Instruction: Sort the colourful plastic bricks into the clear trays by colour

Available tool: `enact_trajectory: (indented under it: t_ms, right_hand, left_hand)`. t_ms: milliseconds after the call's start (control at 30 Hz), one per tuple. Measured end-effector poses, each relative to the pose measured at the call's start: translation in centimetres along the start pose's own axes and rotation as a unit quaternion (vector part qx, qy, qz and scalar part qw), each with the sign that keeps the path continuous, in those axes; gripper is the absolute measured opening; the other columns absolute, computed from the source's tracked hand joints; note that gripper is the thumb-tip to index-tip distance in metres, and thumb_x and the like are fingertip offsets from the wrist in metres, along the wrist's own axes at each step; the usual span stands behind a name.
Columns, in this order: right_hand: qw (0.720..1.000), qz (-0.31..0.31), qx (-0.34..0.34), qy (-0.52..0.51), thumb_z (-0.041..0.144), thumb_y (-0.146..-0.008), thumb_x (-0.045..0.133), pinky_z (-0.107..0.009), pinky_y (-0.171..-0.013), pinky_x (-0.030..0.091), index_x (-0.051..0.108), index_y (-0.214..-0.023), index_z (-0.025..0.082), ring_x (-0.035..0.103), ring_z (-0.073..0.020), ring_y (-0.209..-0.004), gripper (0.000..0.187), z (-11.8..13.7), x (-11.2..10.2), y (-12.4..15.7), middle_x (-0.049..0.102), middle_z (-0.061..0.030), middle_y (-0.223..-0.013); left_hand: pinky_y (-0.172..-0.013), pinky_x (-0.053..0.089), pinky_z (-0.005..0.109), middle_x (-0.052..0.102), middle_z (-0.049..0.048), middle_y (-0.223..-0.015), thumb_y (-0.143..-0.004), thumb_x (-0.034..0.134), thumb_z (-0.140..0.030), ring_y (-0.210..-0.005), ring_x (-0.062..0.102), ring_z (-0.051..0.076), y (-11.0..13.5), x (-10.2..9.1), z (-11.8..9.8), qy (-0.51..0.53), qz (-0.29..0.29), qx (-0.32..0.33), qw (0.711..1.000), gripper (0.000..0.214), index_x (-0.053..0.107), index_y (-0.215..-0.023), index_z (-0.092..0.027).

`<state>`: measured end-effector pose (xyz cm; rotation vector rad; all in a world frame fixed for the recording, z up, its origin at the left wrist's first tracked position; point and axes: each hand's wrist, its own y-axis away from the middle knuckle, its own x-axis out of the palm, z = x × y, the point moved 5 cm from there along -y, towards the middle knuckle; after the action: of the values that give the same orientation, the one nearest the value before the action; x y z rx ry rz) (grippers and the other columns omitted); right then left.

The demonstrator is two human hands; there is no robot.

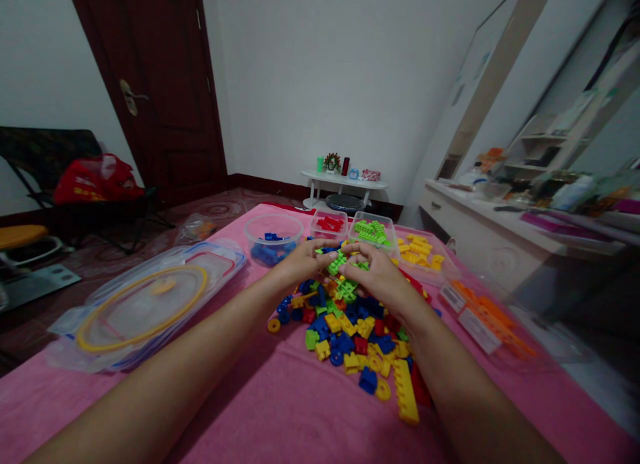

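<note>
A heap of coloured plastic building blocks (360,341) lies on a pink cloth (280,411). My left hand (300,261) and my right hand (375,271) meet over the far side of the heap, fingers curled around green blocks (340,261). Behind the hands stand clear tubs: a round one with blue blocks (273,241), a square one with red blocks (329,224), one with green blocks (373,231) and one with yellow blocks (419,251).
Clear container lids (145,304) with a yellow ring lie at the left on the cloth. A tub of orange pieces (487,317) sits at the right. A white dresser (500,231) stands right, a dark door (155,84) and folding chair (60,177) left.
</note>
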<state>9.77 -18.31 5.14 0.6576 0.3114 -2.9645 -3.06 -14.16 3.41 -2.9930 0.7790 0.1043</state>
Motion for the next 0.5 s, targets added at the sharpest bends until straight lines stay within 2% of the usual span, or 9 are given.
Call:
enact_trajectory:
  t_ms: [100, 200, 267, 367, 500]
  right_hand:
    - [0.999, 0.032, 0.010, 0.023, 0.029, -0.074, 0.058, -0.018, -0.035, 0.033, 0.053, -0.117, 0.019, 0.044, -0.0048, -0.036, 0.044, -0.3, 0.3, 0.1, 0.055, 0.0045, -0.067]
    - [0.997, 0.061, 0.025, 0.041, 0.026, -0.074, 0.057, -0.017, -0.033, 0.031, 0.056, -0.111, 0.019, 0.045, -0.0048, -0.034, 0.038, -0.7, 0.3, 0.2, 0.054, 0.0048, -0.066]
    - [0.997, 0.058, 0.032, 0.028, 0.027, -0.072, 0.059, -0.017, -0.031, 0.029, 0.056, -0.108, 0.019, 0.044, -0.0049, -0.032, 0.037, -0.9, 0.1, 0.2, 0.053, 0.0061, -0.063]
    - [0.999, 0.016, 0.044, -0.026, 0.030, -0.070, 0.063, -0.016, -0.030, 0.029, 0.056, -0.105, 0.019, 0.041, -0.0043, -0.032, 0.037, -1.3, -1.0, 0.0, 0.052, 0.0073, -0.059]
    - [0.987, -0.099, 0.083, -0.100, 0.031, -0.067, 0.067, -0.015, -0.031, 0.031, 0.058, -0.098, 0.018, 0.041, -0.0038, -0.033, 0.036, -2.8, -4.4, -1.7, 0.052, 0.0060, -0.057]
  left_hand:
    - [-0.053, 0.049, 0.023, 0.059, -0.0016, -0.058, -0.076, 0.065, -0.034, -0.052, 0.058, 0.011, -0.1, 0.3, 0.4, -0.009, 0.000, -0.011, 1.000, 0.057, 0.049, -0.127, -0.014]
    - [-0.054, 0.050, 0.025, 0.060, -0.0008, -0.060, -0.078, 0.062, -0.034, -0.051, 0.058, 0.012, -0.5, 0.7, 1.3, -0.015, 0.002, -0.007, 1.000, 0.055, 0.047, -0.127, -0.012]
    - [-0.054, 0.051, 0.025, 0.061, -0.0001, -0.063, -0.079, 0.059, -0.035, -0.052, 0.058, 0.012, -0.8, 0.9, 1.8, -0.022, -0.006, 0.013, 1.000, 0.053, 0.048, -0.125, -0.012]
    - [-0.055, 0.050, 0.025, 0.064, 0.0027, -0.074, -0.082, 0.054, -0.038, -0.063, 0.062, 0.014, -1.2, 1.0, 2.3, -0.035, -0.052, 0.069, 0.996, 0.047, 0.050, -0.122, -0.014]
    - [-0.071, 0.051, 0.027, 0.068, 0.0057, -0.093, -0.083, 0.050, -0.030, -0.083, 0.064, 0.016, -1.1, 1.3, 2.4, -0.130, -0.099, 0.138, 0.977, 0.030, 0.060, -0.107, -0.016]
